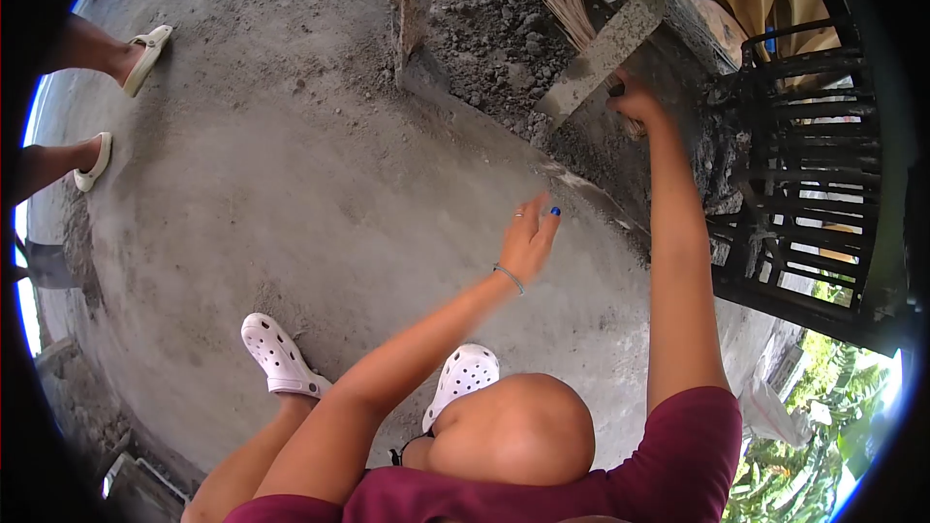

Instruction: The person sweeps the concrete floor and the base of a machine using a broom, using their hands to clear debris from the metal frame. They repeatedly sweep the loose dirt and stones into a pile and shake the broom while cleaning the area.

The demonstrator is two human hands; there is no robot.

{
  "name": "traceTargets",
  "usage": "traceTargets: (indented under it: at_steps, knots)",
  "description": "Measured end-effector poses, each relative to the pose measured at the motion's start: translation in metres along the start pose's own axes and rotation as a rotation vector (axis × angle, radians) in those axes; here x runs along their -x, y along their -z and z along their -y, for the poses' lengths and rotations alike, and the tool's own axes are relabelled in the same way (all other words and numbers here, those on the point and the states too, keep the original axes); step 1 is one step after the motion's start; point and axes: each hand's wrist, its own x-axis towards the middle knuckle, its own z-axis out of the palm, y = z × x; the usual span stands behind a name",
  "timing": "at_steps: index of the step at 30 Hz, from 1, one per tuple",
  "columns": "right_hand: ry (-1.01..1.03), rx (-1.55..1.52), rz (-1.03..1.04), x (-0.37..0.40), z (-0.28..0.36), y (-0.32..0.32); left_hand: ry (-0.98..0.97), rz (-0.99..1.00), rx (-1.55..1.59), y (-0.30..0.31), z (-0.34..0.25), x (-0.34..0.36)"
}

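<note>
My right hand [637, 105] reaches to the upper right and is closed around the bound end of a stick broom. The broom's loose bristles [568, 12] fan out beyond a grey, dirt-smeared board [605, 58], which hides its middle. Dark crumbly soil [494, 39] lies under and beside the bristles. My left hand [529, 242] hovers over the concrete floor, empty, with its fingers stretched out and slightly blurred. It wears a ring, a bracelet and blue nail polish.
A black slatted metal rack [809, 160] stands at the right. A low concrete ledge [523, 145] borders the soil, with an upright post [405, 10] at its corner. Another person's feet in pale clogs [145, 58] are at the left. My white clogs [276, 353] rest on the floor [291, 184].
</note>
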Motion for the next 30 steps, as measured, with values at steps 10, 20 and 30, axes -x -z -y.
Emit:
traceTargets:
  at_steps: [10, 20, 30]
  knots:
    - [-0.128, 0.095, 0.068, -0.009, 0.055, 0.031, 0.031, -0.001, 0.038, 0.0, 0.003, 0.001]
    - [-0.202, -0.005, 0.042, 0.005, 0.038, 0.013, 0.073, 0.05, 0.036, -0.003, 0.0, 0.007]
    - [-0.089, -0.354, -0.191, 0.153, -0.031, -0.003, 0.065, 0.145, 0.042, -0.01, 0.003, 0.017]
